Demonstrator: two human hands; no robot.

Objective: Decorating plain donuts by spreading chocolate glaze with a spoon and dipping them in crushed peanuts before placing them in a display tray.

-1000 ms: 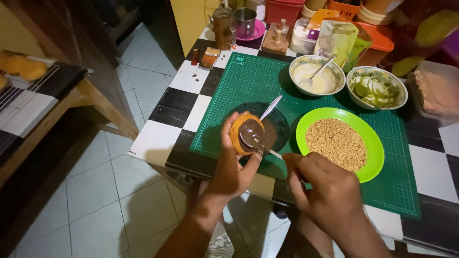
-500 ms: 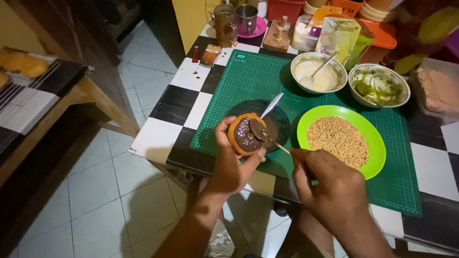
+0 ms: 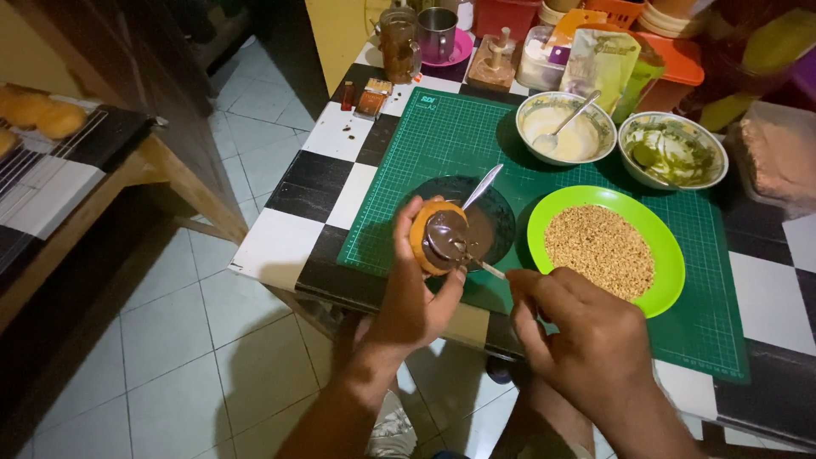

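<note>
My left hand (image 3: 414,293) holds a round golden doughnut (image 3: 436,237) upright, its face covered in brown chocolate glaze. In my right hand (image 3: 586,336) is a thin metal utensil (image 3: 478,263) whose tip touches the glazed face. Both hands hover at the near edge of a green cutting mat (image 3: 450,144). Just behind the doughnut sits a dark bowl of chocolate glaze (image 3: 497,219) with a spoon (image 3: 482,186) leaning in it. To the right, a lime-green plate (image 3: 671,255) carries a heap of tan crumbs.
A white bowl of cream glaze (image 3: 568,127) and a bowl of green glaze (image 3: 673,150) stand behind the plate. Cups, jars and plastic containers (image 3: 561,51) crowd the checkered table's (image 3: 280,238) far edge. More doughnuts (image 3: 42,115) rest on a rack at left.
My left hand has tilted the doughnut a little and shifted it slightly left. My right hand has drawn the utensil across the glazed face.
</note>
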